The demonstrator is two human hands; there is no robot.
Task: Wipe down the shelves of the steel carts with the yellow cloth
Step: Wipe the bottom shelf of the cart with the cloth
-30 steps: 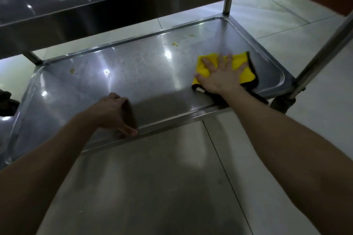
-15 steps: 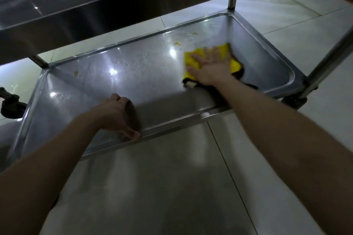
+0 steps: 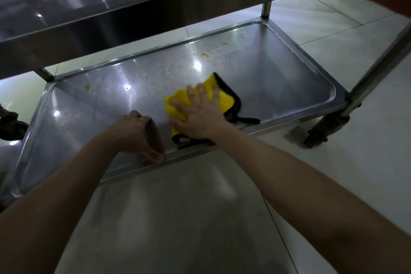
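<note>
- right hand (image 3: 200, 115) lies flat on the yellow cloth (image 3: 178, 104), fingers spread wide and straight, palm pressing down; there is no pinch on the fabric, so the cloth could slip out or bunch under the palm on a fast stroke
- left hand (image 3: 133, 133) clamps the front rim (image 3: 124, 171) of the lower shelf (image 3: 289, 87), thumb hooked over the outer lip, fingers curled to the inner side; that looks like the brace, and it matters, because the cart stands on a caster (image 3: 322, 131) and a hard push could roll it across the smooth floor (image 3: 178, 229)
- the cloth sits near the front of the shelf, around the middle, just beside the left hand; its near corner touches the rim, so a pull toward the body could drag it over the lip
- yellow crumbs (image 3: 205, 54) wait near the back edge, well apart from the cloth, and a small yellowish spot (image 3: 87, 88) sits at the far left; a flat sweep may only smear them or shove them into the back corners instead of lifting them
- the cloth itself: bright yellow, plush-looking, folded over, with black trim (image 3: 235, 100) along its right edge; a thin black loop (image 3: 246, 120) trails flat on the steel to the right; that tail could snag or drag grit; whether the cloth is wet, i cannot tell
</note>
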